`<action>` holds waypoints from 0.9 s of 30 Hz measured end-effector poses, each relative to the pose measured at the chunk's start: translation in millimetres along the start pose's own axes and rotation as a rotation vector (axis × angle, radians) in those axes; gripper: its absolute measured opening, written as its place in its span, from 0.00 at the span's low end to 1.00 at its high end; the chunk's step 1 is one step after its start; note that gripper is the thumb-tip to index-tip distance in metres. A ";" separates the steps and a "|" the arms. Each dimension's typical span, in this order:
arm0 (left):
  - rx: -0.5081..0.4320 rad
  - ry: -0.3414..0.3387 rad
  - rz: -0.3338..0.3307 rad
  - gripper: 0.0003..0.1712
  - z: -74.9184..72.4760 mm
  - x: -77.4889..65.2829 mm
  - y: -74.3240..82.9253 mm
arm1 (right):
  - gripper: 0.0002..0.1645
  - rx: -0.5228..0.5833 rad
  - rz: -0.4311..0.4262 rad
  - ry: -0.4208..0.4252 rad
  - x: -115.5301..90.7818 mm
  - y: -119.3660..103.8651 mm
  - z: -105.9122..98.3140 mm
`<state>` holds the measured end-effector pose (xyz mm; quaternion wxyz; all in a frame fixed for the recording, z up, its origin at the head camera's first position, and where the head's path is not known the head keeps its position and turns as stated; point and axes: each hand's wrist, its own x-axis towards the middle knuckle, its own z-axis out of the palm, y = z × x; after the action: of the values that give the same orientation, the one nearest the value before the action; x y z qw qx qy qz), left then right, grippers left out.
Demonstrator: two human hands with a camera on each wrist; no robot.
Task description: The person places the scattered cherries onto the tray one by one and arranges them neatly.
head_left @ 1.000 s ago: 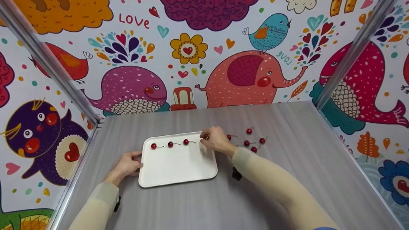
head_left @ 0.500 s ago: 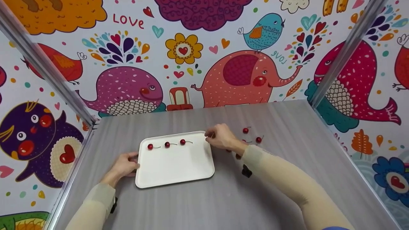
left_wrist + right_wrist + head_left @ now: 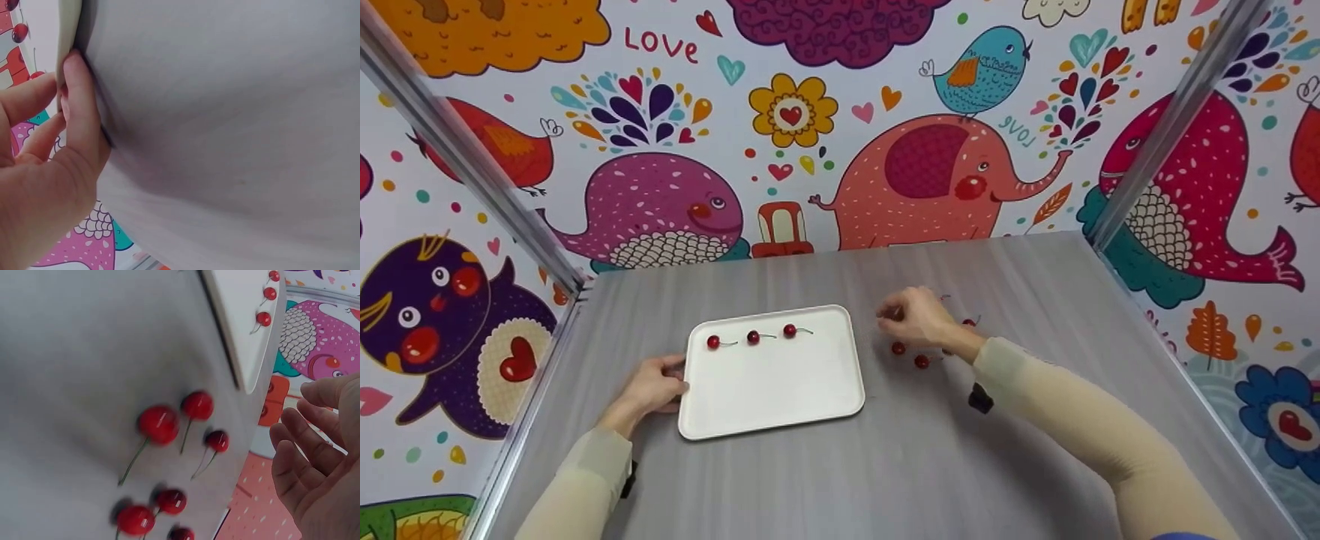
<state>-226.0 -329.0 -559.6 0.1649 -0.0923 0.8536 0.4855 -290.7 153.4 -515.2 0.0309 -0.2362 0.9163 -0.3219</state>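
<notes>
My left hand [image 3: 649, 386] grips the left edge of a white rectangular tray [image 3: 772, 390]. In the left wrist view its thumb and fingers [image 3: 81, 107] sit at the rim. Three red cherries [image 3: 754, 337] with stems lie in a row along the tray's far side. Past the tray's right edge, my right hand [image 3: 919, 319] hovers with loosely bent fingers and nothing in them. Below it on the table are several loose cherries [image 3: 922, 362], partly covered by the hand in the head view. The right wrist view shows more of them, including a large one [image 3: 159, 424].
The grey wood-grain table [image 3: 780, 487] has printed cartoon walls [image 3: 675, 202] at its back and sides. Metal posts [image 3: 1155, 142] rise at both back corners.
My right hand has drawn away from the tray's far right corner, moving right to above the loose cherries. The left hand stays at the tray edge; the row of three cherries is unchanged.
</notes>
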 end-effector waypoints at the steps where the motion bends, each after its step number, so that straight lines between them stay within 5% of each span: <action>1: -0.002 -0.005 0.003 0.45 -0.5 -0.1 0.4 | 0.14 0.005 0.006 -0.006 -2.2 3.0 -2.7; 27: -0.012 0.016 0.002 0.45 2.4 1.1 -0.9 | 0.10 -0.133 0.048 0.024 -78.3 101.9 -50.2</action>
<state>-226.3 -327.3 -561.9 0.1573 -0.0964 0.8521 0.4898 -273.8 287.1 -544.5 0.0119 -0.2117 0.9415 -0.2621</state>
